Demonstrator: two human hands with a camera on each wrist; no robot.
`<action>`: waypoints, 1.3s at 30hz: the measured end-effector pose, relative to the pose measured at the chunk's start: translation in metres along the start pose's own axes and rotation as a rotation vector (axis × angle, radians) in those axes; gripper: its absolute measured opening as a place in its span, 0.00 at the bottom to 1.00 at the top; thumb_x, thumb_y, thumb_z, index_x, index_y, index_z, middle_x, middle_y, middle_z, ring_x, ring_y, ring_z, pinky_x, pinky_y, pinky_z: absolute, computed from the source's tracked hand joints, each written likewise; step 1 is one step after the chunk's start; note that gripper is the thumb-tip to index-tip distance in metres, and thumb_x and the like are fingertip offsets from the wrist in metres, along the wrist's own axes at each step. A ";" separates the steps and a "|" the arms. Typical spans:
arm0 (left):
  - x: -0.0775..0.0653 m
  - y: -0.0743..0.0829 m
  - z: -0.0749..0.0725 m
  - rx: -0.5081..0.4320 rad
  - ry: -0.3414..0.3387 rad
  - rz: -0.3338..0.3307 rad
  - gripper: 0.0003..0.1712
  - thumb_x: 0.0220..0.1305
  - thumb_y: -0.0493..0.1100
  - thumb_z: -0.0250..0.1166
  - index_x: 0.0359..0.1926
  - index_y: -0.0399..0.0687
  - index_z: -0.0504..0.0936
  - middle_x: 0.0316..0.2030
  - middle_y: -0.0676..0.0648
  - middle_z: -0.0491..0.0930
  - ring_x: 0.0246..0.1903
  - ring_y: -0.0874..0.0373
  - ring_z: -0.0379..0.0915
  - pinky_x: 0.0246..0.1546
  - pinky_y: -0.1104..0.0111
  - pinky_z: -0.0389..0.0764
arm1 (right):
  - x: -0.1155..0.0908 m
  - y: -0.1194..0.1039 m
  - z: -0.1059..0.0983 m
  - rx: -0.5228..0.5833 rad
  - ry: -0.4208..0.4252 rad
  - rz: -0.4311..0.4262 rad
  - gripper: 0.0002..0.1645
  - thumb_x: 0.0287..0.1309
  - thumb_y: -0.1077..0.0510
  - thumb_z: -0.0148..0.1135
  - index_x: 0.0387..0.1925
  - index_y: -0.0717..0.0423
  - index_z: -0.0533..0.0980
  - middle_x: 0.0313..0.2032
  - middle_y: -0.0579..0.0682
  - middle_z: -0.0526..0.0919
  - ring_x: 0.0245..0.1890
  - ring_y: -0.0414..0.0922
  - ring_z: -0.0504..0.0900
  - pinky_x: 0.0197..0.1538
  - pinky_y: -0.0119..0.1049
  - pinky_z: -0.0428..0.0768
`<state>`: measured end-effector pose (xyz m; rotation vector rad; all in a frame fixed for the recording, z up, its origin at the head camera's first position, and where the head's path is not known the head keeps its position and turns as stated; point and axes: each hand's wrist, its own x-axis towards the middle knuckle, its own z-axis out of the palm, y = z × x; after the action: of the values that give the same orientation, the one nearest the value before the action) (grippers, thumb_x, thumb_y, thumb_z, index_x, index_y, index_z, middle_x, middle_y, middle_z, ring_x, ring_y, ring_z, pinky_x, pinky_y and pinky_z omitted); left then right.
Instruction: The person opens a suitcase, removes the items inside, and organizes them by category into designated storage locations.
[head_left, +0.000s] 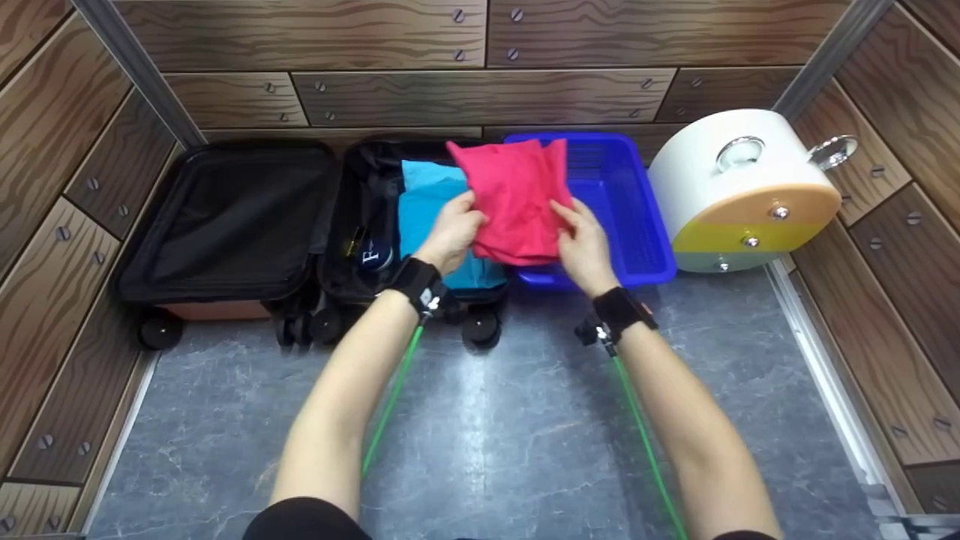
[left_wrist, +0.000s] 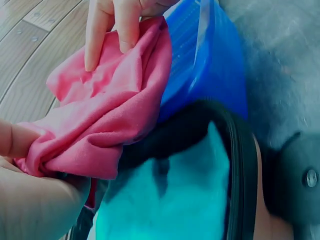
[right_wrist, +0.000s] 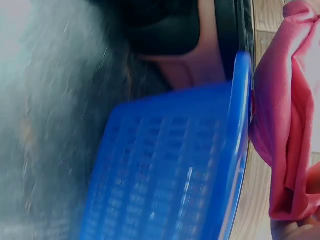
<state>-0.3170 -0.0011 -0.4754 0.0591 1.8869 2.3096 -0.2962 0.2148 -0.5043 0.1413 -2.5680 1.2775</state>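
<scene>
Both hands hold a folded pink-red cloth (head_left: pixel 516 206) in the air, between an open suitcase and a blue basket (head_left: pixel 660 240). My left hand (head_left: pixel 452 234) grips its left edge, thumb on top in the left wrist view. On the opposite edge, my right hand (head_left: pixel 586 246) pinches the fabric, its fingers spread over the folds. Below the left hand, folded turquoise cloth (head_left: pixel 420 214) fills the right part of the suitcase's packed half (head_left: pixel 332 247). Beside that cloth lies a dark blue item (head_left: pixel 375 255) with a white letter F. The pink-red cloth overlaps the basket's left side in the head view.
The suitcase's other black-lined half (head_left: pixel 225 225) lies to the left, with wheels (head_left: pixel 160 330) facing me. At the right stands a rounded white box (head_left: pixel 697 161) with orange, yellow and pale green drawer fronts. Wood-patterned walls (head_left: pixel 390 34) enclose the grey floor (head_left: pixel 510 420).
</scene>
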 end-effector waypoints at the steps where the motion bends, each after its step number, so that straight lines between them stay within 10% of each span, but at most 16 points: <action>1: 0.001 -0.001 0.006 0.004 -0.014 0.002 0.18 0.60 0.20 0.49 0.48 0.34 0.77 0.41 0.45 0.74 0.37 0.55 0.71 0.36 0.71 0.74 | 0.000 0.003 -0.004 -0.006 0.006 0.003 0.32 0.62 0.75 0.53 0.67 0.60 0.75 0.72 0.61 0.67 0.74 0.56 0.63 0.76 0.43 0.58; 6: 0.008 -0.008 0.032 0.058 -0.073 0.015 0.13 0.61 0.21 0.46 0.42 0.34 0.71 0.40 0.45 0.69 0.39 0.57 0.65 0.38 0.74 0.68 | 0.000 0.018 -0.020 -0.060 0.027 0.017 0.31 0.62 0.75 0.52 0.66 0.60 0.75 0.72 0.62 0.67 0.74 0.57 0.63 0.76 0.44 0.59; 17: 0.017 -0.027 0.072 0.127 -0.153 -0.027 0.34 0.63 0.22 0.46 0.72 0.30 0.65 0.63 0.39 0.73 0.58 0.54 0.70 0.55 0.72 0.73 | -0.002 0.035 -0.035 -0.196 -0.024 0.118 0.35 0.58 0.75 0.48 0.69 0.65 0.71 0.74 0.64 0.63 0.74 0.59 0.61 0.75 0.48 0.59; 39: 0.024 -0.055 0.095 0.196 -0.104 -0.154 0.40 0.64 0.23 0.44 0.78 0.28 0.48 0.78 0.37 0.51 0.77 0.49 0.46 0.75 0.66 0.53 | 0.015 0.051 -0.031 -0.342 -0.266 0.245 0.35 0.59 0.72 0.47 0.70 0.73 0.66 0.72 0.66 0.64 0.73 0.61 0.61 0.75 0.50 0.59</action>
<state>-0.3228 0.1052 -0.5113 0.0539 1.9835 1.9791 -0.3148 0.2712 -0.5214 -0.0799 -3.0686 0.9209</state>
